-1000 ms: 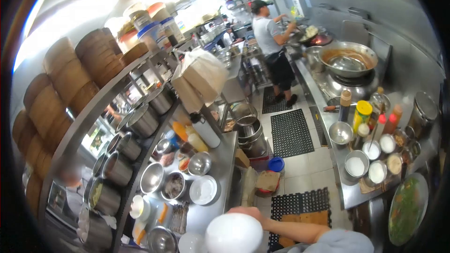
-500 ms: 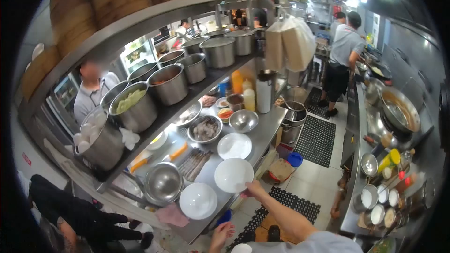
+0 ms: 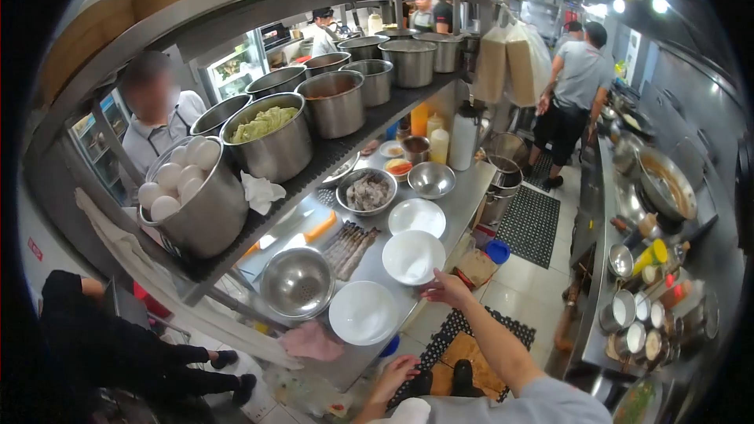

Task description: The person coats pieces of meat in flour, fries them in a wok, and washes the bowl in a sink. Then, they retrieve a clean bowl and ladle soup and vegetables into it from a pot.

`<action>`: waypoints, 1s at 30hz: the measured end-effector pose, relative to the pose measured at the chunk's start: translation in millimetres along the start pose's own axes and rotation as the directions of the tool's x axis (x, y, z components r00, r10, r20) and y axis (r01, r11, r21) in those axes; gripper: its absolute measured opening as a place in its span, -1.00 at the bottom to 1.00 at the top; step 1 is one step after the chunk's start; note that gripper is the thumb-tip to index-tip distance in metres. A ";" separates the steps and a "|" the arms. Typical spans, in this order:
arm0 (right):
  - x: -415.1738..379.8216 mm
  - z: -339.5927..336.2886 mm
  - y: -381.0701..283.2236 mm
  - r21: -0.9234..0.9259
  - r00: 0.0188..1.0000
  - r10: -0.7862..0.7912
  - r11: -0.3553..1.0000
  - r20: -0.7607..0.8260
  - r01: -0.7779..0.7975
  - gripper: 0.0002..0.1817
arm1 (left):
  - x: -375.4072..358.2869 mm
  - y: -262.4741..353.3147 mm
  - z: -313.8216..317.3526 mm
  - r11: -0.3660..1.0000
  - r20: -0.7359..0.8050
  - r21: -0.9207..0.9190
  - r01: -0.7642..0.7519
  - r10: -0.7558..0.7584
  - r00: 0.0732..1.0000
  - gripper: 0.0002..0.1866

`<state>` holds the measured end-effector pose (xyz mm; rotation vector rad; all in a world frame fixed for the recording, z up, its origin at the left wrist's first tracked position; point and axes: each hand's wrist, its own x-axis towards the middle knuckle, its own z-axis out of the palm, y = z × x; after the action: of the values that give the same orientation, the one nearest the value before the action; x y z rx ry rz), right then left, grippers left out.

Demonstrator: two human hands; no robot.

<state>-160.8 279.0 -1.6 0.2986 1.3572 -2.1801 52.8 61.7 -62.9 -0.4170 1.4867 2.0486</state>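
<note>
My right hand [image 3: 449, 290] is at the near rim of a white bowl [image 3: 413, 257], fingers apart and not wrapped round it. Lower down, my left hand [image 3: 395, 378] hangs in front of the counter, fingers loosely stretched and nothing in them. Another white bowl [image 3: 364, 313] sits at the counter's front edge, between a pink cloth [image 3: 312, 341] and the first bowl. Behind lies a white plate [image 3: 417, 220]. To the left are a row of grey raw prawns [image 3: 349, 250], an orange-handled knife [image 3: 320, 228] and a metal colander [image 3: 297, 283].
Steel pots line the shelf above, one holding eggs [image 3: 188, 169], another sliced greens [image 3: 265, 124]. A metal bowl of peeled prawns [image 3: 367, 192] and an empty metal bowl [image 3: 431, 180] stand behind. A person [image 3: 577, 82] works at the stove side; another [image 3: 161, 122] stands beyond the shelf.
My right hand has loosened from the white bowl's rim, its fingers now apart. The bowl now rests on the counter beside the plate. The whole view has shifted with my head.
</note>
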 end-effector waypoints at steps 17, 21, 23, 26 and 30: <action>-451.4 -49.0 122.0 -0.417 0.184 -0.517 0.816 -0.836 0.401 -0.72 | 47.8 -46.0 91.7 0.798 0.353 0.537 0.272 -0.506 0.787 -0.81; -603.8 -64.0 164.4 -0.482 -0.522 -0.377 0.873 -0.765 0.076 -0.75 | 50.5 -52.9 134.7 0.692 0.364 0.711 0.122 -0.511 0.779 -0.75; -688.3 -56.0 226.2 -0.387 -0.759 -0.458 0.875 -0.463 -0.291 -0.75 | 56.3 -61.7 157.6 0.621 0.401 0.784 0.003 -0.510 0.761 -0.71; -810.1 -9.8 362.0 0.191 -0.910 -0.298 0.913 -0.289 -0.360 -0.68 | 56.9 -78.3 178.7 0.595 0.366 0.803 0.025 -0.527 0.767 -0.71; -875.2 79.8 474.5 0.813 -0.949 0.249 0.582 -0.194 -0.013 -0.57 | 86.4 -120.7 167.4 0.387 0.290 0.921 -0.043 -0.608 0.739 -0.67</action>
<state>833.1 339.2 76.3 3.1493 0.6771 0.2271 70.9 268.3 -146.9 0.3803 1.6411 0.6860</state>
